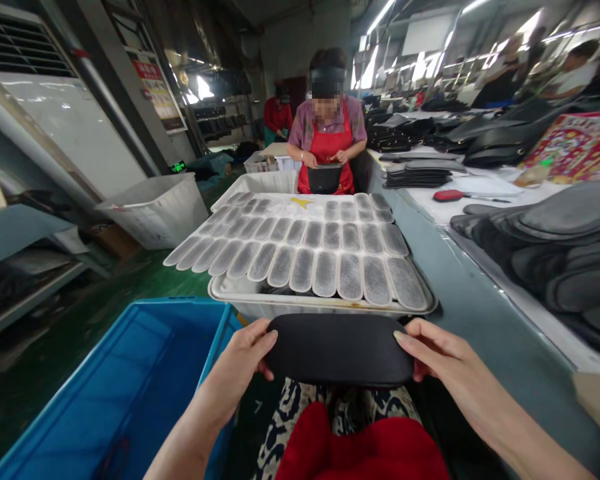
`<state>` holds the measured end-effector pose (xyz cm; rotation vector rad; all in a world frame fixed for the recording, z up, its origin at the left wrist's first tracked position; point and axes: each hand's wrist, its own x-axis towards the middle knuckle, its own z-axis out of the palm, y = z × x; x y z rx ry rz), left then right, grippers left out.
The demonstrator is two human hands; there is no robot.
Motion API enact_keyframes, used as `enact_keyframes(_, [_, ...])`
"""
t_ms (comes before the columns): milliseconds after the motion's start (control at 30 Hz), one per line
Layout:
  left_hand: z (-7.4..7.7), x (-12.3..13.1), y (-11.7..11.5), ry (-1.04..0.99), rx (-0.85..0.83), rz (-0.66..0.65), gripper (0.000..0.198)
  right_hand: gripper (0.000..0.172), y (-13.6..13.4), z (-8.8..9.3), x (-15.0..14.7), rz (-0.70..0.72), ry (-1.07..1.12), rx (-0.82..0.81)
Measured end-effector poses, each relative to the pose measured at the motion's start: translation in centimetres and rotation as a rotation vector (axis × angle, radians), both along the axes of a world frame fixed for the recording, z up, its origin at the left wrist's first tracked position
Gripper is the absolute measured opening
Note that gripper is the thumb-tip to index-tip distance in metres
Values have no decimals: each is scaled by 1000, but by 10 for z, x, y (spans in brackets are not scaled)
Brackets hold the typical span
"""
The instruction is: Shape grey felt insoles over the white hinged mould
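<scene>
Here, left hand point(243, 357) and right hand point(437, 353), fingers grasping opposite ends of a black pad point(339, 350), just before a white tray point(325, 303) of grey insoles point(325, 273), blue crate point(130, 380) at left.

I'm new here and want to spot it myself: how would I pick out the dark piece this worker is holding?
Find the white tray covered with rows of grey oval pads, straight ahead. Just in front of its near edge, the left hand and right hand hold the black pad by its two ends. Unlike the grey speckled pads, it is plain black, smooth, and lifted sideways rather than lying in a row.
</scene>
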<state>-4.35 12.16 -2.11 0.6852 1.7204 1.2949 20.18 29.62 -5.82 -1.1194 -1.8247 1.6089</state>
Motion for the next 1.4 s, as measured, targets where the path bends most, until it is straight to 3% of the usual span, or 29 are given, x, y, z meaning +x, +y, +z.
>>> enact_keyframes(167, [-20,-4,8,145,-148,2,41,40,4,-8,4,37,2,-19])
enact_keyframes(433, [-31,-11,9,110,-222,-28,42,40,4,-27,6,-28,79,-52])
enact_keyframes(633, [-32,-10,13,86,-236,39,46,40,2,-34,6,-55,139,-34])
enact_keyframes(1033, [-43,-15,8,73,-239,25,43,29,2,-33,4,-30,101,4])
enact_keyframes(1400, [-39,-9,16,46,-188,107,45,31,2,-27,1,-46,-2,28])
